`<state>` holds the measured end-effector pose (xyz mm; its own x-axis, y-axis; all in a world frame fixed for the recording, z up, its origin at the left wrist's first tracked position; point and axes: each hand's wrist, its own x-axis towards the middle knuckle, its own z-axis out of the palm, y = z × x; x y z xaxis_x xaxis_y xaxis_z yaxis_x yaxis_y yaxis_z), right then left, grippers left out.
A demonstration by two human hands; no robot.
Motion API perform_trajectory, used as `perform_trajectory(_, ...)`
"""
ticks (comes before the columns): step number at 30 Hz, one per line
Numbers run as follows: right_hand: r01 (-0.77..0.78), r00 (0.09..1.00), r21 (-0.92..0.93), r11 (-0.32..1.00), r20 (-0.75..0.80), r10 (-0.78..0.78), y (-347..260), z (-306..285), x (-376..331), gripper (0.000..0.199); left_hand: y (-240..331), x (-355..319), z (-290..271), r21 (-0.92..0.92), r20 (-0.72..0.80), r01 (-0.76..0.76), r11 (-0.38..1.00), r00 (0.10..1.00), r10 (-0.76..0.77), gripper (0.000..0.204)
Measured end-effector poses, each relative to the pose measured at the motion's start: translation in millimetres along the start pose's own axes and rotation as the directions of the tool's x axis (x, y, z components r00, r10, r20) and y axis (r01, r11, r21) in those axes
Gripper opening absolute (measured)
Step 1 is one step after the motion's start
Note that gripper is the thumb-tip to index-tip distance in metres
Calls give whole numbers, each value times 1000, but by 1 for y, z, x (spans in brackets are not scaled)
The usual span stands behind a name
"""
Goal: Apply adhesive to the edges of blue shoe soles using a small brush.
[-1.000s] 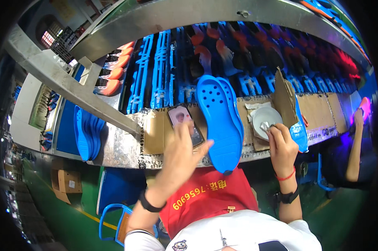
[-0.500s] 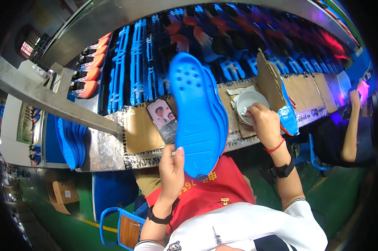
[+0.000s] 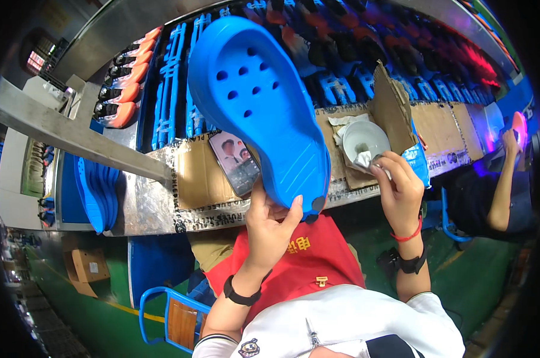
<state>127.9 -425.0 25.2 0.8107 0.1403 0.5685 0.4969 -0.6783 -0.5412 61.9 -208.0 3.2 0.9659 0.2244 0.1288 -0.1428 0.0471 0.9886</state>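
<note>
Left hand [image 3: 268, 224] grips the heel end of a blue perforated clog sole [image 3: 259, 107], thumb on top, sole raised up and away from the hand. Right hand [image 3: 400, 192] pinches a crumpled cloth [image 3: 364, 160] just below a white bowl [image 3: 365, 138]. Phone [image 3: 236, 162] lies just above the left hand.

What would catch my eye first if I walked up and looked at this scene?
The big blue clog, held up in mid-picture by the left hand, its perforated top facing the camera. To its right, the right hand pinches a crumpled rag beside a white bowl on the cardboard-covered bench. Behind, racks of blue parts fill the background, and a phone lies by the clog.
</note>
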Motion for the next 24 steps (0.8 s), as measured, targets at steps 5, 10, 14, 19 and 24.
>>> perform_trajectory(5,147,981,179,973,99,-166,-29,-6,-12,19,3,1,6,106,-50,-104,989,993,110,60)
perform_trajectory(10,228,961,195,954,114,-253,-31,6,-18,20,13,0,10,130,-59,-130,983,989,138,60)
perform_trajectory(14,261,948,188,947,138,-288,-34,6,-15,21,14,-1,10,149,-60,-147,978,986,157,59)
perform_trajectory(19,268,946,179,947,140,-294,-34,8,-14,20,13,-2,9,174,-45,-149,973,986,159,57)
perform_trajectory(24,263,951,155,952,128,-283,-34,9,-16,21,14,-3,9,184,-38,-146,972,987,156,57)
